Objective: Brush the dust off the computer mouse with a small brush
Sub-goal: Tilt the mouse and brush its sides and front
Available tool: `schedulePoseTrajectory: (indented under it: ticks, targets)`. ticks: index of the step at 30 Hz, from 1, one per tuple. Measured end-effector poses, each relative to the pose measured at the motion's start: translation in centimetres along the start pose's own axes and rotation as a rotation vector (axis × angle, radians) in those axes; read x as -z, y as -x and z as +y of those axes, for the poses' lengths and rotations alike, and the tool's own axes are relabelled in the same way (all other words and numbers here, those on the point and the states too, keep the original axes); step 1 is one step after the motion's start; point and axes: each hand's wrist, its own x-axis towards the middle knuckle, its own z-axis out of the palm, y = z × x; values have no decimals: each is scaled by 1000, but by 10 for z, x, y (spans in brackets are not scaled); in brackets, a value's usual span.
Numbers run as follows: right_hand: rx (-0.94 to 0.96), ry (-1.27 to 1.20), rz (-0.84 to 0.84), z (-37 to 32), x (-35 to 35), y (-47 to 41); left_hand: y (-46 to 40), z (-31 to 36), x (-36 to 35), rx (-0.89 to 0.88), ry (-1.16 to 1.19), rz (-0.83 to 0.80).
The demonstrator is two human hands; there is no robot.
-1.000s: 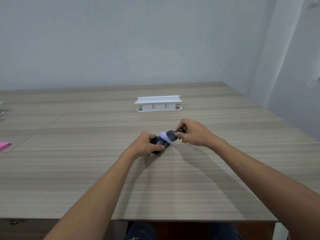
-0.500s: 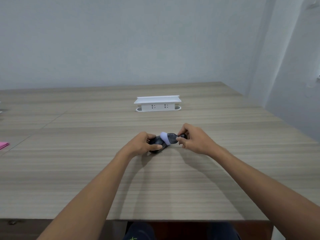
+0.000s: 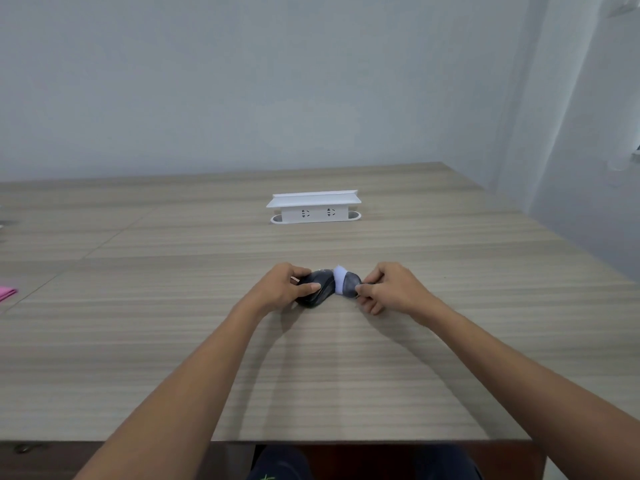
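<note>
A black computer mouse (image 3: 317, 287) lies on the wooden table (image 3: 311, 358) near its middle. My left hand (image 3: 282, 289) grips the mouse from its left side, thumb on the near edge. My right hand (image 3: 391, 289) pinches the handle of a small brush (image 3: 344, 282). The brush has grey bristles with whitish-lilac tips, and its head rests against the right end of the mouse. The handle is hidden inside my fingers.
A white power strip stand (image 3: 313, 207) with two sockets sits further back on the table. A pink object (image 3: 7, 293) lies at the far left edge. The table's right edge (image 3: 554, 237) runs near a pale wall.
Both hands have stayed on the mouse and the brush. The brush head has shifted from over the mouse's top towards its right end, and my right hand has drawn slightly right.
</note>
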Motion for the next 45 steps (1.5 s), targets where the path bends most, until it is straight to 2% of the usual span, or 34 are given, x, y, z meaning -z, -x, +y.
schedulePoseTrajectory:
  ticks: [5, 12, 18, 24, 29, 35, 41, 45]
  targets:
    - [-128, -189, -203, -8, -13, 10, -7, -2, 2, 25, -12, 27]
    - [-240, -326, -82, -13, -2, 7, -12, -1, 6, -37, -126, 8]
    - [-340, -420, -245, -13, -15, 12, -14, 3, 7, -85, -189, 15]
    - [-351, -564, -46, -14, -9, 5, -16, 4, 8, -86, -205, 16]
    - [-384, -484, -284, -20, -24, 20, -17, 6, 9, -99, -207, 6]
    - [-330, -570, -71, -22, -13, 5, -18, 6, 8, -98, -223, 15]
    - [-379, -502, -272, -26, -26, 19, -18, 5, 10, -107, -226, 16]
    - [-315, -491, -104, -31, -14, 8, -18, 3, 8, -107, -229, 30]
